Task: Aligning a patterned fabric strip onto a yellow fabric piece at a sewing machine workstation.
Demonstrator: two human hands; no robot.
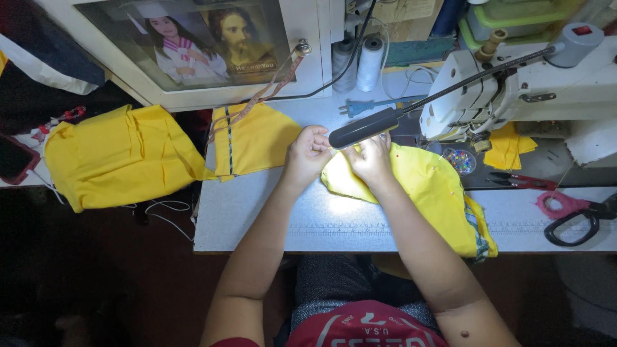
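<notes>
— Status of the hands?
— Left hand (308,153) and right hand (371,158) sit close together, both pinching the edge of the yellow fabric piece (427,193) on the table (257,212), under the lamp (364,127).
— Step in hand?
— By appearance, aligning or pinning the edge. The next move calls for a steady hold, with the pin dish (460,160) just beside.

- Black oblong gooseneck work lamp (364,127) throws a bright pool w/ glare on pale grey laminate tabletop (257,212).
- Floor & frame edges v. dim.
- Glazed cabinet door (186,45) shows soft reflections.
- Focus sharp at centre; slight wide-angle bend at edges.
</notes>
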